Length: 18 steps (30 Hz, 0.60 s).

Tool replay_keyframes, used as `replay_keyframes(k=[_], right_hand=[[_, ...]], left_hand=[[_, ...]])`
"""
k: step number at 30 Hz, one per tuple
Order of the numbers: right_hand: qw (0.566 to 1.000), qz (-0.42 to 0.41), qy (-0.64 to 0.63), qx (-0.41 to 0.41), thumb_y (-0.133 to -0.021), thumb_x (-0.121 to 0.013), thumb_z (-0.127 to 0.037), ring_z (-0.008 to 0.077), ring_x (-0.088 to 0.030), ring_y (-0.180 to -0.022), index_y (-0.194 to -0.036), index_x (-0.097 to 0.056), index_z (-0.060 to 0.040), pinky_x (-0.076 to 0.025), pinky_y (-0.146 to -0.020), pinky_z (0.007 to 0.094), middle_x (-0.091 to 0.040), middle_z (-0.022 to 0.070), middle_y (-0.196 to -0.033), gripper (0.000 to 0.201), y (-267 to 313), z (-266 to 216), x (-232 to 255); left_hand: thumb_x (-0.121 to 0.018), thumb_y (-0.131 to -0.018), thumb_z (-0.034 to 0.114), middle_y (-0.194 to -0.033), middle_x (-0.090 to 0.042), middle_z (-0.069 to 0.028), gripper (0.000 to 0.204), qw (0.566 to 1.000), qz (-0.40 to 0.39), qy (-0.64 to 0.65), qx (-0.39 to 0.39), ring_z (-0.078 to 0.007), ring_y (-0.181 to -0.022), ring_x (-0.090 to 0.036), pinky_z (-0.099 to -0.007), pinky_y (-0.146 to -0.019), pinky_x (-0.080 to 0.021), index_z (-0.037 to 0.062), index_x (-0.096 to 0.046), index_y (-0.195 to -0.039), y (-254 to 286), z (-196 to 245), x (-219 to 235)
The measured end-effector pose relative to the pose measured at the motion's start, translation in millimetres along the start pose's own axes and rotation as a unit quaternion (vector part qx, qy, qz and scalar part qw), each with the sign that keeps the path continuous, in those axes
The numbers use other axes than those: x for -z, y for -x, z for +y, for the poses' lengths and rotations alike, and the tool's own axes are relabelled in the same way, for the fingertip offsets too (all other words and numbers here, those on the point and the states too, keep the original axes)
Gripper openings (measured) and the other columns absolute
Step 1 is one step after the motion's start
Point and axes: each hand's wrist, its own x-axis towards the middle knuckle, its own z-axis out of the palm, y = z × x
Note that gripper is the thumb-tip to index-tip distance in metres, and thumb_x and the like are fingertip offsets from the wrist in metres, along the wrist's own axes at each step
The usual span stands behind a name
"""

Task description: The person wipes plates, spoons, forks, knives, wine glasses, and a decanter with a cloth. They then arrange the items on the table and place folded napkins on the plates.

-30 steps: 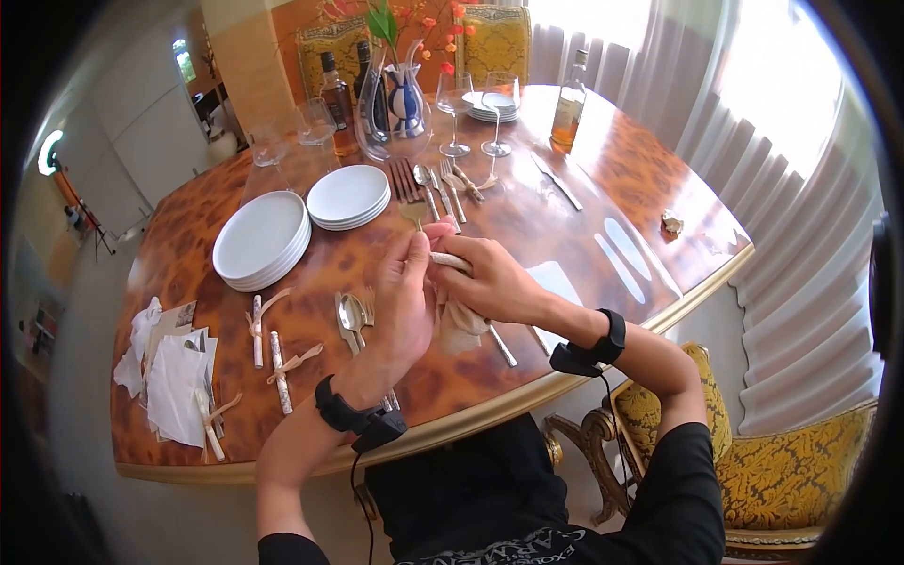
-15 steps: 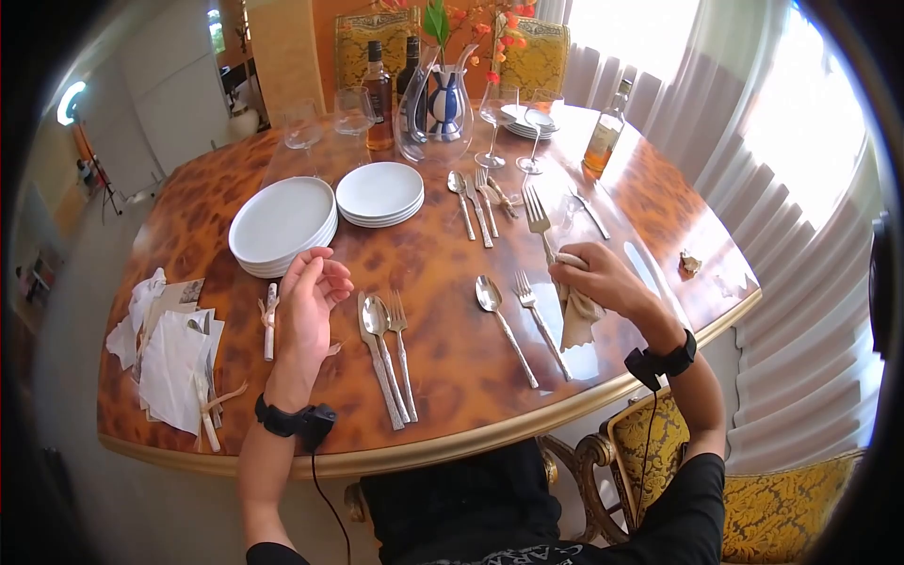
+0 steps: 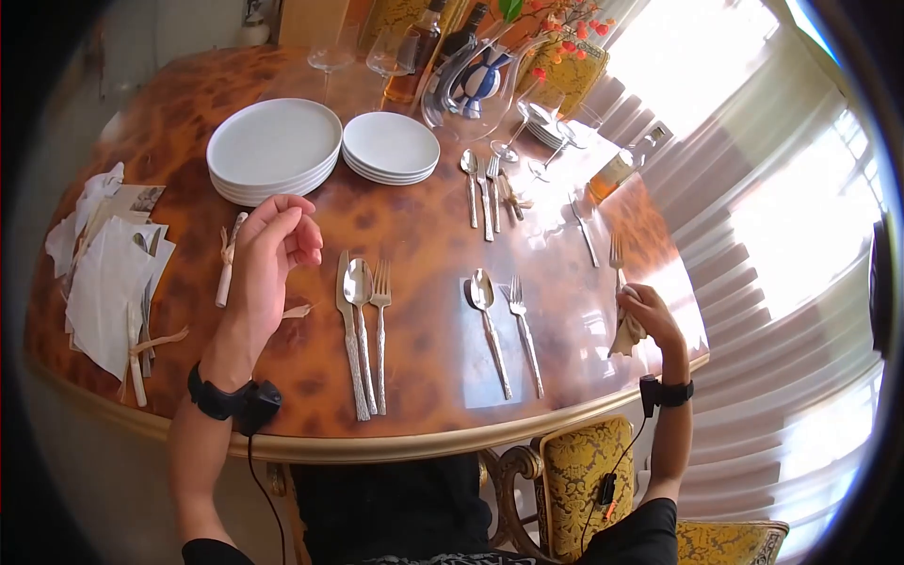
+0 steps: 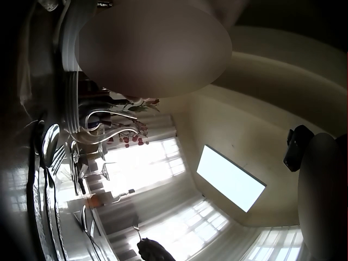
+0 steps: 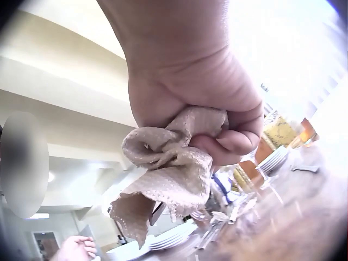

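Observation:
In the head view my right hand (image 3: 652,315) is off at the right side of the table, gripping a silver fork (image 3: 617,250) with its tines pointing away from me. The same fist holds a crumpled beige cloth (image 5: 168,168), which hangs out below the palm in the right wrist view. My left hand (image 3: 268,250) is raised in front of the large white plates (image 3: 273,141), its fingers loosely bent around nothing. Close to it lies a narrow white roll with a ribbon (image 3: 227,268). A knife (image 3: 353,353), a spoon (image 3: 360,320) and a fork (image 3: 380,311) lie side by side to its right.
Another spoon (image 3: 490,330) and fork (image 3: 524,330) lie mid-table. Smaller plates (image 3: 391,146), a glass decanter (image 3: 443,104), wine glasses (image 3: 330,56) and bottles (image 3: 617,169) stand farther back. Papers and cloths (image 3: 108,292) are piled at the left. A patterned chair (image 3: 584,471) sits by the front edge.
My hands, together over the table a second ago, have parted. The right hand has carried the fork and cloth to the right; the left has drawn away leftward.

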Motion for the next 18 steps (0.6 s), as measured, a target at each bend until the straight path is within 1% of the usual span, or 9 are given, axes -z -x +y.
replay_keyframes(k=[2,5,9,10,12,14,16,17,18], right_hand=[[0.981,-0.098,0.144,-0.083,-0.091,-0.06,-0.025,0.0065,-0.046,-0.065,-0.074,-0.055,0.0011,-0.041,-0.059,0.0276,-0.049,-0.0017,-0.067,0.031,1.4,40.6,11.1],[0.982,-0.081,0.133,-0.112,-0.09,-0.061,-0.027,0.0067,-0.047,-0.066,-0.076,-0.057,0.0029,-0.04,-0.058,0.028,-0.052,-0.0012,-0.067,0.033,9.1,75.7,16.7],[0.983,-0.091,0.114,-0.107,-0.091,-0.061,-0.026,0.0059,-0.048,-0.067,-0.074,-0.056,0.0007,-0.041,-0.058,0.027,-0.052,-0.0021,-0.067,0.031,4.5,105.0,19.2],[0.986,-0.074,0.115,-0.098,-0.091,-0.061,-0.025,0.0057,-0.048,-0.067,-0.075,-0.056,0.0,-0.041,-0.058,0.027,-0.052,-0.0021,-0.068,0.03,-3.0,108.4,19.0],[0.989,-0.049,0.117,-0.081,-0.092,-0.06,-0.024,0.0056,-0.049,-0.067,-0.076,-0.055,-0.0011,-0.042,-0.059,0.0271,-0.053,-0.0023,-0.069,0.029,-23.9,105.4,22.5],[0.995,-0.021,0.086,-0.041,-0.093,-0.06,-0.025,0.006,-0.049,-0.068,-0.078,-0.056,-0.0003,-0.042,-0.06,0.0272,-0.054,-0.0019,-0.071,0.03,-67.4,128.0,33.7],[0.995,-0.021,0.097,-0.01,-0.094,-0.056,-0.028,0.0075,-0.05,-0.067,-0.081,-0.057,0.0019,-0.044,-0.06,0.0281,-0.056,-0.0009,-0.072,0.033,-108.5,120.7,34.8],[0.991,-0.012,0.132,-0.008,-0.094,-0.057,-0.031,0.0075,-0.05,-0.065,-0.082,-0.058,-0.0016,-0.043,-0.058,0.0285,-0.053,-0.0019,-0.071,0.032,-130.6,121.0,34.6],[0.991,-0.011,0.13,0.001,-0.094,-0.057,-0.031,0.0075,-0.05,-0.065,-0.082,-0.058,-0.0016,-0.043,-0.058,0.0285,-0.053,-0.0019,-0.071,0.032,-147.8,121.1,32.8]], left_hand=[[-0.048,-0.096,0.017,-0.073,-0.06,-0.0019,0.015,1.0,-0.023,-0.012,-0.01,-0.0096,-0.066,-0.055,-0.0249,-0.065,-0.046,0.0056,-0.058,-0.099,-0.4,5.2,-2.4],[-0.048,-0.096,0.018,-0.073,-0.06,-0.0016,0.016,1.0,-0.017,-0.019,-0.003,-0.0094,-0.066,-0.055,-0.0245,-0.065,-0.046,0.0056,-0.058,-0.099,0.1,5.3,-2.4],[-0.048,-0.096,0.018,-0.073,-0.06,-0.0015,0.016,1.0,-0.015,-0.028,0.002,-0.0091,-0.066,-0.054,-0.0242,-0.065,-0.046,0.0054,-0.058,-0.099,-0.2,2.2,-4.8],[-0.048,-0.096,0.019,-0.073,-0.06,-0.0014,0.016,0.999,-0.012,-0.03,0.005,-0.009,-0.066,-0.054,-0.0241,-0.065,-0.046,0.0054,-0.057,-0.099,-0.5,1.7,-4.7],[-0.048,-0.096,0.019,-0.073,-0.06,-0.0014,0.016,0.999,-0.009,-0.029,0.01,-0.0088,-0.066,-0.054,-0.0241,-0.065,-0.045,0.0055,-0.057,-0.099,-1.2,-0.4,-4.5],[-0.048,-0.096,0.019,-0.073,-0.06,-0.0011,0.016,0.999,-0.013,-0.041,0.0,-0.0085,-0.066,-0.054,-0.0238,-0.064,-0.045,0.0057,-0.057,-0.099,-3.1,-1.1,-4.3],[-0.048,-0.096,0.018,-0.074,-0.06,-0.0011,0.015,0.999,-0.013,-0.038,0.001,-0.0085,-0.065,-0.054,-0.0236,-0.064,-0.045,0.0061,-0.057,-0.099,-3.7,-3.3,-4.5],[-0.048,-0.096,0.018,-0.074,-0.06,-0.0012,0.015,0.999,-0.013,-0.031,-0.002,-0.0085,-0.065,-0.054,-0.0235,-0.063,-0.045,0.0061,-0.057,-0.099,-3.5,-4.6,-3.4],[-0.048,-0.096,0.017,-0.074,-0.06,-0.0013,0.015,1.0,-0.011,-0.025,-0.007,-0.0085,-0.065,-0.054,-0.0234,-0.063,-0.045,0.006,-0.057,-0.099,-3.6,-4.9,-0.8]])
